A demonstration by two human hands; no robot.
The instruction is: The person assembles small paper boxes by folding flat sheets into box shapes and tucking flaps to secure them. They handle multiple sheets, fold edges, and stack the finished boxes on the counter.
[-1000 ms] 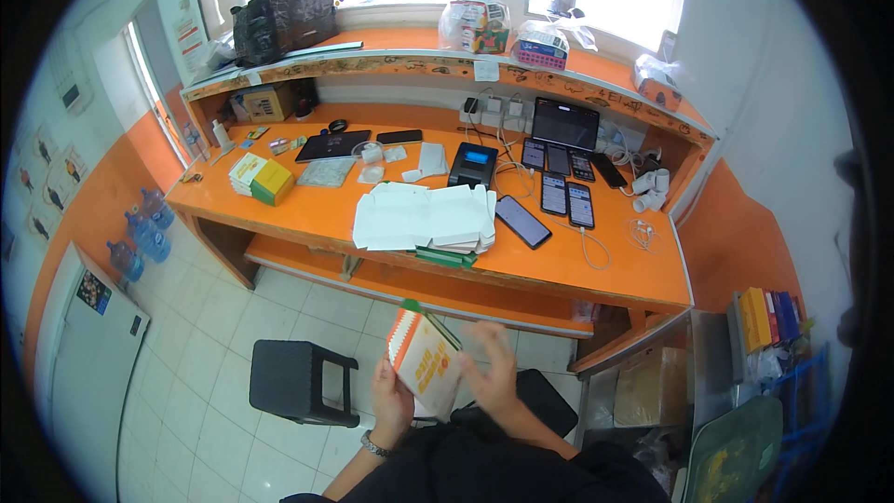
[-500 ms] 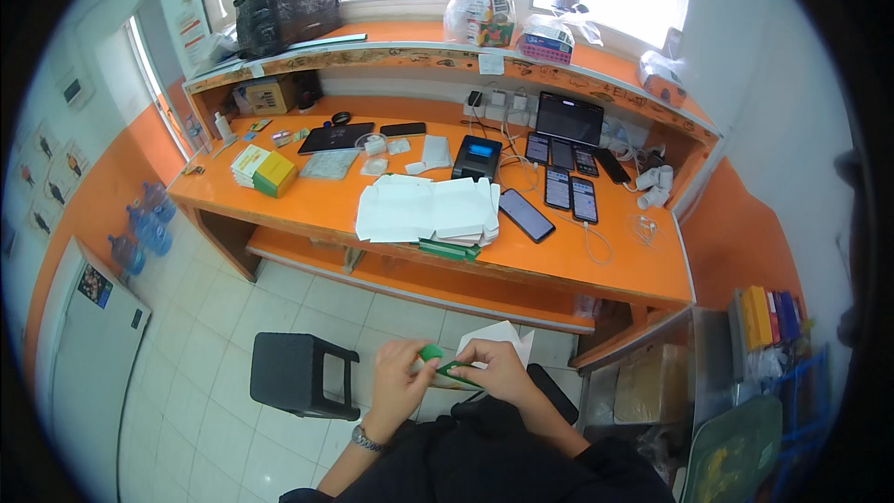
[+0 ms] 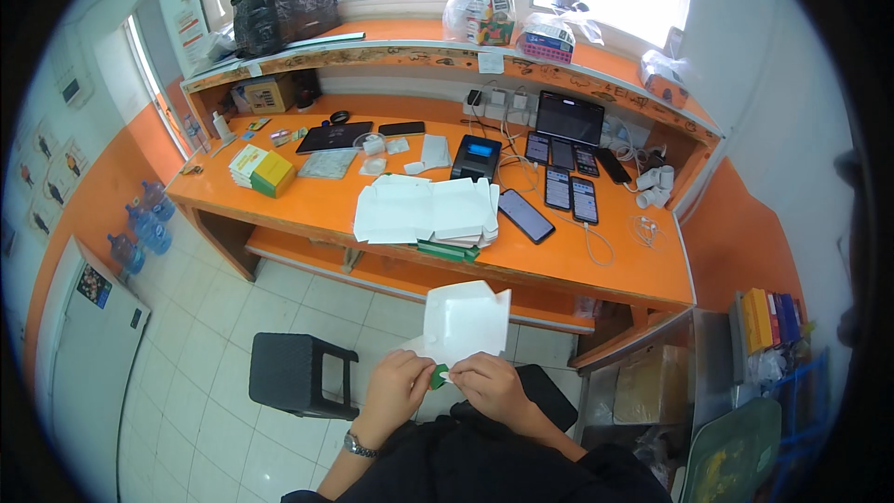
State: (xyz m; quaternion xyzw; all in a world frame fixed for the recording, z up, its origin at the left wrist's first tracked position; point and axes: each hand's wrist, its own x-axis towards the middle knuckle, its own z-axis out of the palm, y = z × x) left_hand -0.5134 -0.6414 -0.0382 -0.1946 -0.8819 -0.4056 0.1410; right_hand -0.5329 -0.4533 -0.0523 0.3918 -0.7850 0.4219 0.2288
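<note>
A partly folded cardboard box (image 3: 467, 319), white inside with green on its outer side, is held in front of my body. My left hand (image 3: 399, 386) pinches a small green flap at its near edge, fingers closed. Close beside it, my right hand (image 3: 486, 384) grips the near edge of the same box with fingertips pressed together. The fingertips of both hands almost meet at the green flap. Beyond the hands, a stack of unfolded white cartons (image 3: 424, 210) lies at the front of the orange desk (image 3: 321, 208), with green edges showing underneath.
Yellow, green and white boxes (image 3: 264, 172) stand on the desk's left. A black label-printer-like device (image 3: 476, 159), several phones (image 3: 527, 215) and a laptop (image 3: 570, 117) sit to the right. A black stool (image 3: 291, 371) is at my left; a green tray (image 3: 736, 452) is low right.
The box has swung up and open between my hands, so its white inside now faces me. My hands have drawn closer together at its near edge.
</note>
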